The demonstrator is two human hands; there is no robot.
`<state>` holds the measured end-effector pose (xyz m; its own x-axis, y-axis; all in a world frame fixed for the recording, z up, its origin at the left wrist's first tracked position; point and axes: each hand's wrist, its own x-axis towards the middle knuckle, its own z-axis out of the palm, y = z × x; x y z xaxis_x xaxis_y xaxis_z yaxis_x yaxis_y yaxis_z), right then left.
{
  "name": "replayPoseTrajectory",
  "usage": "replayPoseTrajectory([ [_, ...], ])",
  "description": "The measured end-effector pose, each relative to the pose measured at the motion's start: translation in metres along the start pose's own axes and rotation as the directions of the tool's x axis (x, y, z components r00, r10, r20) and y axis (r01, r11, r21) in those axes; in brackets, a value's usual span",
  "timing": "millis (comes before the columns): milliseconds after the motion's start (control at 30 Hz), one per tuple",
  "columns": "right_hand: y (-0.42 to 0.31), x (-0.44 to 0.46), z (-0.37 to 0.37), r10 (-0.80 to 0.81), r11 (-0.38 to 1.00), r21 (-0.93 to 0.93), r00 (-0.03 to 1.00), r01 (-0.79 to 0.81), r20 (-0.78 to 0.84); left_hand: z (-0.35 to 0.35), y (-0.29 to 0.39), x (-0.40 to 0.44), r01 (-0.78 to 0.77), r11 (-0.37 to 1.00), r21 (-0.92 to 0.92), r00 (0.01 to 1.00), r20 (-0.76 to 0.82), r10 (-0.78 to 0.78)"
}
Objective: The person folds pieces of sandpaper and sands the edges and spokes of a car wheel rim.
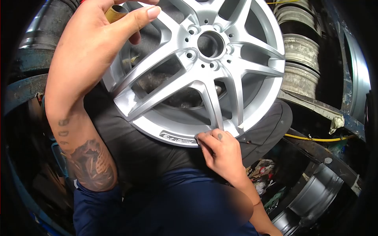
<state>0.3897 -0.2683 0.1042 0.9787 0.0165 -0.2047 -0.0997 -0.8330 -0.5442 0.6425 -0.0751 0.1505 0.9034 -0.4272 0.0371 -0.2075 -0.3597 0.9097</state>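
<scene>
A silver multi-spoke alloy wheel point(179, 84) lies tilted over my lap, face up. My right hand point(222, 151) is closed, thumb and index finger pinched at the near rim, right at the end of a dark label with light lettering point(177, 137). Whatever is between those fingertips is too small to make out. Raised over the wheel's upper left is my left hand point(94, 43), thumb stretched out and at least one finger curled under. A yellow hollow roll point(114, 15), apparently tape, shows in the crook of that hand; the frame's top cuts off part of the fingers.
Several dull wheel rims point(301, 51) are stacked on a rack at the right, with a blue metal post point(348, 86) beside them. Another rim point(317, 192) sits low at right. A yellow hose point(315, 138) crosses there. A dark cylindrical object point(41, 29) stands at upper left.
</scene>
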Motion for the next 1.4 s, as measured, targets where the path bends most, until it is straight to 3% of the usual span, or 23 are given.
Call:
replayPoseTrajectory([
  [100, -0.001, 0.004, 0.001, -0.006, 1.000, -0.021, 1.000, 0.007, 0.020, 0.006, 0.012, -0.005, 0.007, 0.999, -0.041, 1.000, -0.029, -0.008],
  [200, 0.000, 0.003, -0.002, -0.009, 0.999, -0.039, 1.000, 0.010, 0.025, 0.003, 0.022, -0.003, -0.054, 0.984, 0.167, 0.998, 0.042, 0.047],
  [333, 0.000, 0.007, 0.000, -0.012, 0.998, -0.053, 1.000, 0.013, 0.029, 0.012, 0.033, -0.009, -0.028, 0.942, 0.334, 0.999, -0.014, 0.035],
  [433, -0.003, 0.005, -0.006, 0.004, 0.996, -0.090, 0.998, 0.001, 0.060, 0.016, 0.039, -0.010, 0.041, 0.969, 0.244, 0.999, -0.037, -0.033],
  [633, 0.000, 0.002, -0.007, -0.008, 0.996, -0.090, 0.998, 0.013, 0.063, 0.006, 0.027, -0.009, 0.034, 0.994, 0.106, 0.998, -0.062, -0.028],
  [933, 0.001, 0.007, 0.005, -0.027, 1.000, -0.012, 0.998, 0.026, -0.057, -0.012, 0.007, 0.000, 0.037, 0.999, -0.016, 0.999, -0.030, -0.037],
  [1067, -0.005, 0.002, -0.004, 0.085, 0.996, 0.013, 0.984, -0.084, -0.159, -0.021, 0.001, 0.003, 0.031, 0.998, -0.051, 0.999, -0.039, -0.033],
  [1233, -0.006, -0.001, 0.001, 0.035, 0.997, -0.069, 0.999, -0.036, -0.029, -0.021, 0.000, 0.006, 0.027, 0.996, -0.082, 0.999, -0.020, -0.028],
  [1400, -0.011, 0.002, 0.002, 0.010, 0.995, -0.102, 1.000, -0.011, -0.012, -0.019, 0.001, 0.006, 0.037, 0.994, -0.104, 0.999, 0.010, -0.037],
])
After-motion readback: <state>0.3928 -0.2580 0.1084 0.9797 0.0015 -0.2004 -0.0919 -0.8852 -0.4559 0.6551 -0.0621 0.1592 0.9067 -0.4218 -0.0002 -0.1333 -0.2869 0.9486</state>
